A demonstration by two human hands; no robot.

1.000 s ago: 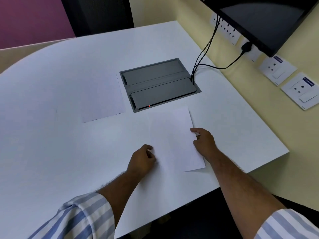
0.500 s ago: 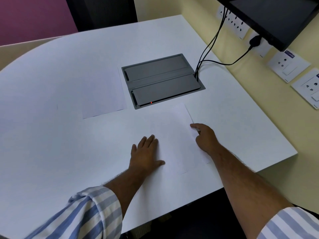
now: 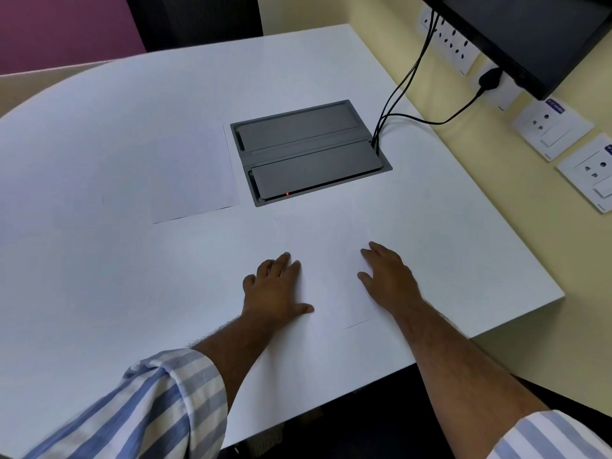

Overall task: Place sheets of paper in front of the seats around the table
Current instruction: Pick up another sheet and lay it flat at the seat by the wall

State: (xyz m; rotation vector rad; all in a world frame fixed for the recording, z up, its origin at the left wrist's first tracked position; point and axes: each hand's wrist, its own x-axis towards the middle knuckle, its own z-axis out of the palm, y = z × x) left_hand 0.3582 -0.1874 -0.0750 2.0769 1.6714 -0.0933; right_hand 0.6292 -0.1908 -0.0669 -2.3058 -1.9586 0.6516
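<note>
A white sheet of paper (image 3: 331,270) lies flat on the white table (image 3: 99,276) near the front edge, hard to tell from the tabletop. My left hand (image 3: 276,289) rests palm down on the sheet's left side, fingers spread. My right hand (image 3: 389,279) lies flat on its right side, fingers apart. Neither hand grips anything. A second white sheet (image 3: 193,173) lies farther back, just left of the grey floor box.
A grey cable box (image 3: 311,154) with two closed lids and a red light is set into the table's middle. Black cables (image 3: 400,91) run from it to wall sockets (image 3: 549,127) on the right. A dark screen (image 3: 530,31) hangs top right. The table's right edge runs close to the wall.
The sheet was held by its edges with both hands a second ago; now it lies flat and both hands have opened and press down on it.
</note>
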